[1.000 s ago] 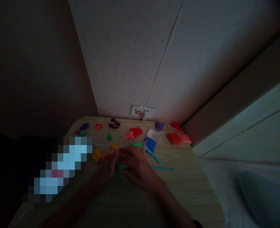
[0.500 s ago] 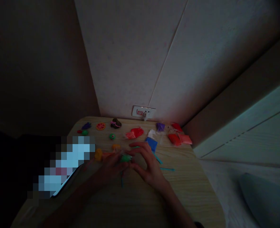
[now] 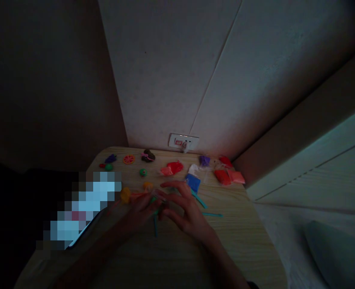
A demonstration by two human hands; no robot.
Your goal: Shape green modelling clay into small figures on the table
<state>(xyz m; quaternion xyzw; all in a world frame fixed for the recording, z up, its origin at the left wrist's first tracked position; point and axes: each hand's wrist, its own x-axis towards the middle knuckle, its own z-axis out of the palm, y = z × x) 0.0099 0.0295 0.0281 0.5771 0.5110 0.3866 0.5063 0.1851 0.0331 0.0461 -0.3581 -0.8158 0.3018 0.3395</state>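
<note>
A small lump of green modelling clay point(image 3: 154, 204), with what looks like clear wrapping at its top, is between my two hands over the table. My left hand point(image 3: 143, 208) is closed on it from the left, thumb in front. From the right, my right hand point(image 3: 188, 206) reaches in with curved fingers; its thumb and a fingertip meet at the lump's right edge, while the index finger arches above. The fingers partly hide the clay. A thin blue stick point(image 3: 155, 226) lies just below the hands. Orange-yellow clay pieces point(image 3: 125, 195) rest beside my left hand.
A phone with a blurred screen point(image 3: 87, 210) stands at the left. Behind the hands lie red packets point(image 3: 172, 167), a blue packet point(image 3: 193, 182), more red packets point(image 3: 222, 177), a purple packet point(image 3: 204, 160), a green ball point(image 3: 143, 172) and teal tools point(image 3: 212, 214). A wall socket point(image 3: 183, 142) is behind the table.
The green clay has turned and shows less between my fingers. My right thumb and fingers have come in slightly to the left. The view has shifted a little.
</note>
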